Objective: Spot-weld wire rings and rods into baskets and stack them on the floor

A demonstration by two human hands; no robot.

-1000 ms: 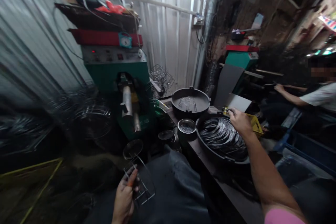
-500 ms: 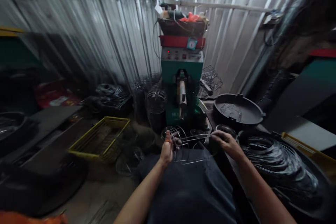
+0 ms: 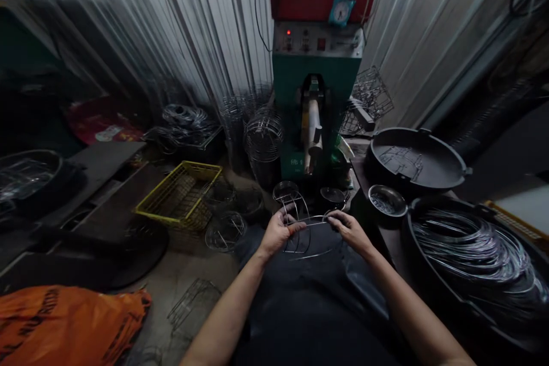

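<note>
Over my lap is a wire frame (image 3: 302, 246) of thin bent metal rods with curved hoops. My left hand (image 3: 278, 233) is closed round its left part, thumb pointing right along a rod. My right hand (image 3: 348, 230) pinches the right end of the wires between thumb and fingers. In front of both hands stands a green spot welding machine (image 3: 291, 83) with a thick metal electrode arm (image 3: 314, 123) sticking out. How the far rods join the frame is too dark to make out.
Wire rings fill a black tub (image 3: 414, 240) at my right. Behind it stand a small metal bowl (image 3: 388, 201) and a round black tray (image 3: 437, 166) holding wire pieces. On the left are a yellow basket (image 3: 160, 213), loose wire frames (image 3: 225, 231) and an orange bag (image 3: 72, 320).
My view has tilted down and come closer to the machine. My right hand has moved left along the wires, nearer my left hand, and my left thumb has swung from upright to pointing right.
</note>
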